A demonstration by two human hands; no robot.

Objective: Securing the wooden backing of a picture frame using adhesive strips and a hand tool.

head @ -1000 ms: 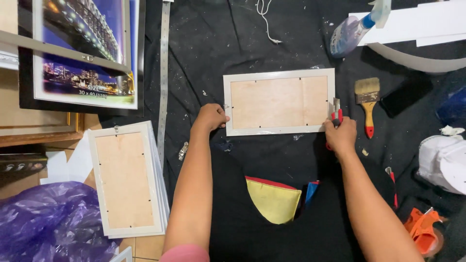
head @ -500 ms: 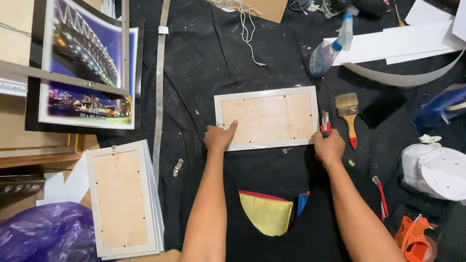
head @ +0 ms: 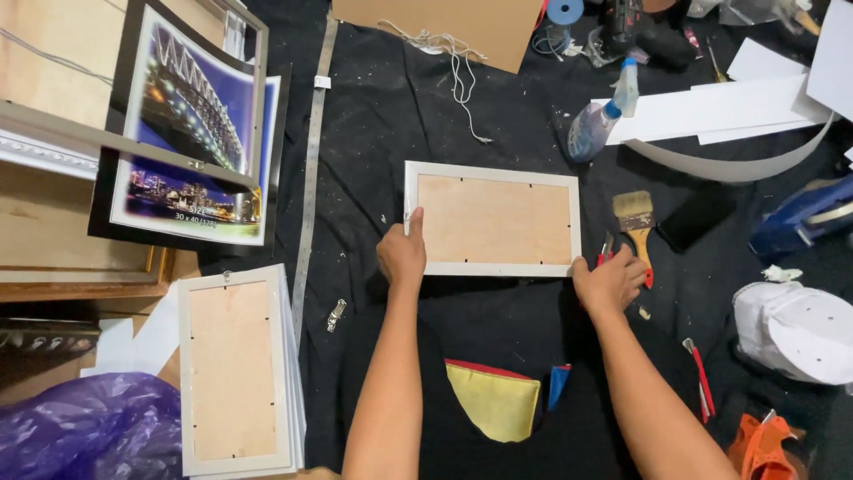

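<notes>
Holding a white picture frame (head: 493,220) face-down on the black-clothed worktop (head: 382,107), brown backing board up. Left hand (head: 402,253) sits at the frame's left edge, thumb up along the rail, fingers curled round the lower-left corner in a light grip. Right hand (head: 609,280) is at the lower-right corner, fingers closed on a small red-handled tool (head: 605,252); its tip lies just beside the frame's right edge.

Judgement: the backing appears to be getting pinned or trimmed. To do this well, keep the left hand pressing the frame flat so it cannot slide on the cloth, and work the tool away from the bracing thumb.

Packages and signs: blue spray bottle (head: 597,120) above right of the frame; poster of a lit bridge at night (head: 191,133), with a small printed size line, upper left; brown cardboard sheet (head: 435,27) at top; purple plastic bag (head: 84,427) lower left; stack of matching frames (head: 235,369) beside it.
</notes>
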